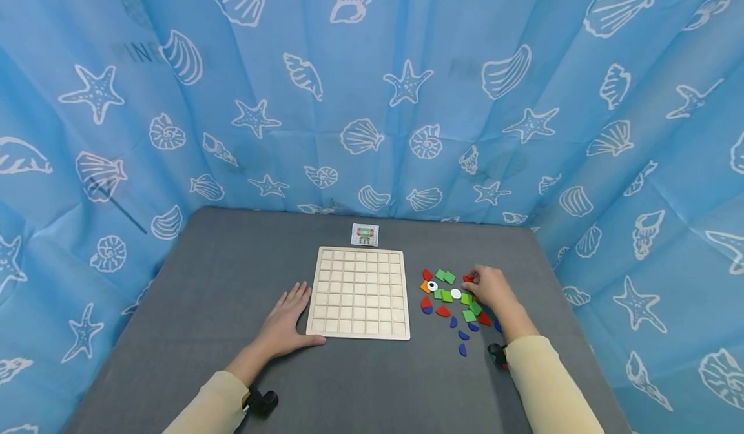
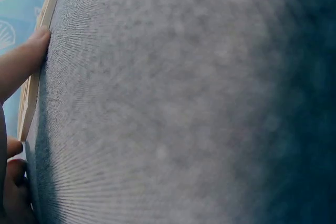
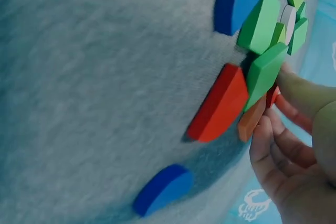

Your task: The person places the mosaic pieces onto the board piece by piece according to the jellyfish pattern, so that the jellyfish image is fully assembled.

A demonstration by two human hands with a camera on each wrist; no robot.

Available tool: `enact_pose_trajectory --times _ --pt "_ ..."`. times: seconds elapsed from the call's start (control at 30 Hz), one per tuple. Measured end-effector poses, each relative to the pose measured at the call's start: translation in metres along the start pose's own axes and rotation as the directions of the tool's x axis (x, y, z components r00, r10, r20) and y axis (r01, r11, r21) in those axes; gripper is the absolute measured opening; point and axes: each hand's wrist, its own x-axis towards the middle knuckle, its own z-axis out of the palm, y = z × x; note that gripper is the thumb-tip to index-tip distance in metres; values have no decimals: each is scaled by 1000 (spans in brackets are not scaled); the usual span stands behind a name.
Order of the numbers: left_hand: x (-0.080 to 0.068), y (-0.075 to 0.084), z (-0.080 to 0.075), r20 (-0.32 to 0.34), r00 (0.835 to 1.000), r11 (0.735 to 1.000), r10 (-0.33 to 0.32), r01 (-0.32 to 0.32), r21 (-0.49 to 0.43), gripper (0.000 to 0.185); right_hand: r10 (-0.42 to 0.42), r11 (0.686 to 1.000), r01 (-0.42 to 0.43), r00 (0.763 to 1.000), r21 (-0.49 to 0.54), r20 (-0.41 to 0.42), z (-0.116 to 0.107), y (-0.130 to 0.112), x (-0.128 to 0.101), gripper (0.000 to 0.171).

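A pale wooden grid board (image 1: 357,293) with square recesses lies on the grey table. My left hand (image 1: 286,324) rests along its left side with fingers straight; the left thumb (image 2: 34,48) touches the near edge. Right of the board, my right hand (image 1: 493,287) pinches a small red piece (image 1: 468,279) between thumb and fingertips, partly hidden by the fingers in the right wrist view. Next to those fingers lie green square pieces (image 3: 266,72), an orange piece (image 3: 253,118), a red quarter-circle (image 3: 220,106) and blue half-circles (image 3: 164,188).
A small printed picture card (image 1: 365,234) lies behind the board. Among the loose pieces are a white disc (image 1: 456,294), a white disc with a black ring (image 1: 432,286) and an orange square (image 1: 425,287). A blue shell-patterned curtain (image 1: 372,98) hangs behind the table.
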Motion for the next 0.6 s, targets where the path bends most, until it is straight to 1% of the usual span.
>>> enact_pose_trajectory --times 0.07,0.17,0.23,0.3,0.37,0.47,0.53,0.6 --pt "0 0 -1 0 1000 1000 2 -2 1 125 34 999 -34 999 -3 -9 0 -2 2 25" --pt "1 0 -1 13 1000 1000 0 0 10 124 61 998 -61 998 -10 -15 0 -4 4 22" --pt "1 0 -1 15 1000 1000 -1 0 12 123 79 997 -79 996 4 -29 0 -5 6 23" --pt "2 -1 -1 11 1000 1000 3 -4 17 122 94 994 -92 995 50 -40 0 -5 7 27" --pt "2 -2 0 3 1000 1000 5 -5 16 122 116 986 -109 992 124 -53 2 -3 8 30" --pt "1 -1 1 -11 1000 1000 4 -4 13 122 133 972 -119 989 200 -58 4 0 8 30" --pt "0 0 1 -25 1000 1000 9 -9 2 122 123 975 -108 990 192 -69 4 2 7 29" --pt "-1 2 1 -28 999 1000 17 -18 -16 120 99 984 -85 992 157 -80 3 3 6 28"
